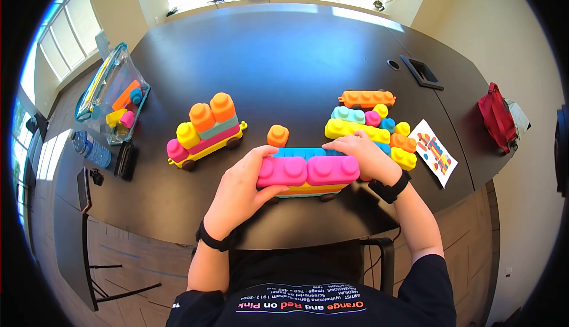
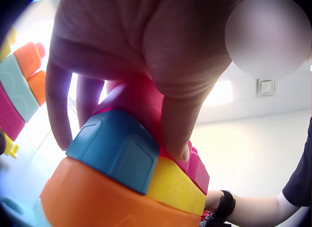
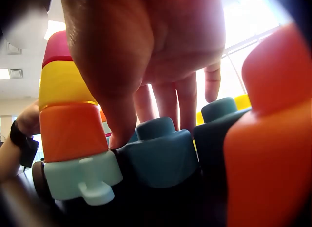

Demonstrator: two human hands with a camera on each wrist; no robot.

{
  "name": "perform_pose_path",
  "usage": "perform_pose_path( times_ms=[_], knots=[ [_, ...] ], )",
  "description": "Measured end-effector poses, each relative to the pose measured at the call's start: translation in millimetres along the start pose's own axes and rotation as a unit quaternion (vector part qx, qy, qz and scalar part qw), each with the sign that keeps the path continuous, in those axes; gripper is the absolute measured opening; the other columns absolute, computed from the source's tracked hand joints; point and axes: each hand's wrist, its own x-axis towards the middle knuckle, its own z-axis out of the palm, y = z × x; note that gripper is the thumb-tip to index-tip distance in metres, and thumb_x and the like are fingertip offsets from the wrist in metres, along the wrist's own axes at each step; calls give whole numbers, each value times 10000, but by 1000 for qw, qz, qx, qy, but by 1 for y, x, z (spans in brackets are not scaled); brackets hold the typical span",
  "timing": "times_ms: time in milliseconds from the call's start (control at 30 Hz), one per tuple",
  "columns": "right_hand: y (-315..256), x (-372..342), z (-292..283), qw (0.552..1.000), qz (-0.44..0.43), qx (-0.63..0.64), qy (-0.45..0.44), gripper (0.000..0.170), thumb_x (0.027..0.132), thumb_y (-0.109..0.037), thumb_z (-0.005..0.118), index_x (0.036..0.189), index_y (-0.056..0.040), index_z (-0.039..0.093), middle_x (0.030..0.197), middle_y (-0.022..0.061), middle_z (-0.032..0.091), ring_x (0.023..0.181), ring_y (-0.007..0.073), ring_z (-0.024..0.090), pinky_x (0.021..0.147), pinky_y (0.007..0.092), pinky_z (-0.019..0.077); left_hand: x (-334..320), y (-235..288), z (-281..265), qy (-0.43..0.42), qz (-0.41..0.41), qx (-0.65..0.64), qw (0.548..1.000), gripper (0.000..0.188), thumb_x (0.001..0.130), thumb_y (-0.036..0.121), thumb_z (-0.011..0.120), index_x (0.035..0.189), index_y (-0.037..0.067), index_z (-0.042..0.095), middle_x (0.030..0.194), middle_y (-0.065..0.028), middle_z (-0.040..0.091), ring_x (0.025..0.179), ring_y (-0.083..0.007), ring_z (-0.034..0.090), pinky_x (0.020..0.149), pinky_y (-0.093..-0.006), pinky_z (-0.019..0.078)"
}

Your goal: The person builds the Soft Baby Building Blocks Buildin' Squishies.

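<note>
A stacked toy wagon of building blocks stands at the table's near side, with pink blocks (image 1: 308, 171) on top. Blue blocks (image 1: 302, 152) run along its far side, and yellow and orange layers lie below over a light teal wheeled base (image 3: 83, 178). My left hand (image 1: 238, 190) grips the stack's left end, thumb on the near face and fingers over the far side. At the right end, my right hand (image 1: 363, 156) reaches over with nearly straight fingers; its fingertips are at the blue row. A loose blue block (image 3: 161, 151) sits below that hand, close to the thumb.
A yellow block wagon (image 1: 207, 140) and an orange block (image 1: 277, 135) stand leftward. Loose blocks, a long yellow block (image 1: 355, 130) and an orange wagon base (image 1: 367, 98) sit right, beside a picture sheet (image 1: 435, 152). A clear bag (image 1: 115, 99) and bottle (image 1: 90, 148) lie far left.
</note>
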Motion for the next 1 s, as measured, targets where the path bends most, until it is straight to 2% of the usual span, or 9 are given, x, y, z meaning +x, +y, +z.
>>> perform_pose_path(
  times_ms=[200, 333, 433, 500, 600, 633, 667, 733, 1000],
  knots=[
    [-7, 4, -3, 1000, 0, 19, -13, 442, 915, -142, 707, 1355, -125, 666, 1183, 108, 749, 1158, 287, 695, 1033, 427, 459, -1, -1, 1, -2, -2, -7, 1000, 639, 814, 168, 928, 1342, 51, 587, 1152, -164, 707, 1040, -344, 719, 898, -400, 575],
    [-7, 6, -9, 988, 16, 114, 107, 408, 944, -113, 726, 1340, -37, 662, 1196, 171, 728, 1143, 372, 687, 1005, 435, 516, -1, -2, 0, 8, 13, 2, 1000, 656, 810, 167, 931, 1354, 50, 584, 1122, -165, 708, 1024, -349, 720, 888, -399, 575],
    [-9, 3, -28, 967, 51, 133, 211, 356, 982, -116, 721, 1317, -4, 677, 1216, 182, 721, 1135, 378, 692, 980, 422, 544, -2, -2, -3, -24, -17, -23, 999, 759, 802, 162, 935, 1442, 51, 542, 1257, -166, 687, 1122, -336, 707, 950, -404, 567],
    [-13, 0, -42, 942, 62, 165, 286, 333, 1004, -127, 720, 1309, 4, 693, 1238, 158, 732, 1150, 327, 702, 980, 389, 548, -2, -1, -6, 24, 23, -51, 998, 880, 824, 254, 930, 1548, 57, 468, 1459, -146, 609, 1263, -320, 663, 1030, -419, 545],
    [-31, -14, -63, 925, 83, 272, 250, 317, 1005, -116, 721, 1297, 5, 700, 1240, 149, 742, 1152, 301, 708, 982, 373, 547, -2, -7, -13, 104, 35, -69, 992, 934, 875, 404, 878, 1606, 61, 409, 1611, -115, 493, 1371, -307, 601, 1082, -434, 522],
    [-35, -15, -61, 926, 40, 263, 270, 302, 995, -116, 737, 1273, 0, 715, 1209, 145, 756, 1120, 280, 721, 969, 363, 553, 1, -5, -13, 140, 32, -76, 987, 879, 954, 550, 758, 1602, 57, 428, 1567, -140, 556, 1342, -305, 628, 1071, -434, 526],
    [-41, -16, -62, 925, 41, 263, 269, 302, 995, -116, 737, 1273, 0, 715, 1209, 145, 756, 1120, 280, 721, 969, 363, 553, 1, -5, -14, 139, 31, -76, 987, 879, 954, 550, 758, 1602, 57, 428, 1567, -140, 556, 1342, -305, 628, 1071, -434, 526],
    [-54, -17, -64, 943, 5, 231, 239, 292, 985, -126, 754, 1250, -8, 728, 1182, 145, 766, 1083, 273, 734, 954, 368, 563, 2, -5, -19, 101, 75, -115, 985, 716, 1005, 361, 739, 1593, 67, 457, 1498, -174, 612, 1277, -328, 667, 1074, -457, 527],
    [-64, -20, -52, 939, 0, 213, 270, 309, 943, -125, 798, 1223, -10, 739, 1142, 144, 772, 1055, 287, 743, 936, 366, 582, -4, 7, -16, 72, 18, -82, 994, 513, 1039, 254, 700, 1490, 50, 571, 1304, -175, 690, 1156, -307, 694, 1015, -416, 544]
  ],
)
